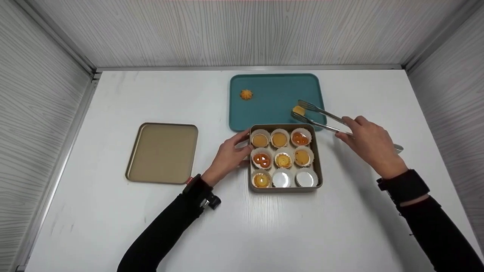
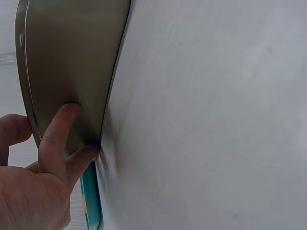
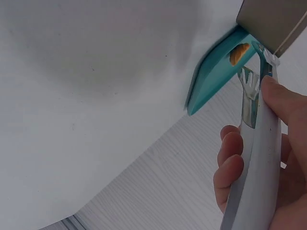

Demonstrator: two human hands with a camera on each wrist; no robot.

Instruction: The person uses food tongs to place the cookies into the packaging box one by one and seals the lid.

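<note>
My left hand (image 1: 230,151) holds the left wall of a square metal tin (image 1: 286,190), thumb at the rim and fingers against the outer side. Inside are paper cups in rows; several contain small yellow or glazed orange pastries, while two front cups (image 1: 306,177) show bare white bottoms. My right hand (image 1: 372,145) grips metal tongs (image 1: 326,113), fingers wrapped around the arms in the right wrist view. Their tips stand apart on either side of a yellow pastry (image 1: 298,110) over the teal tray (image 1: 272,81). A ridged golden cookie (image 1: 246,94) lies at the tray's left.
A shallow, gold-brown square lid (image 1: 162,153) lies on the white table (image 1: 211,226), left of the tin. The tin's back edge overlaps the tray's front edge in the head view. Pale wood-grain panels (image 1: 242,34) stand along the back and both sides.
</note>
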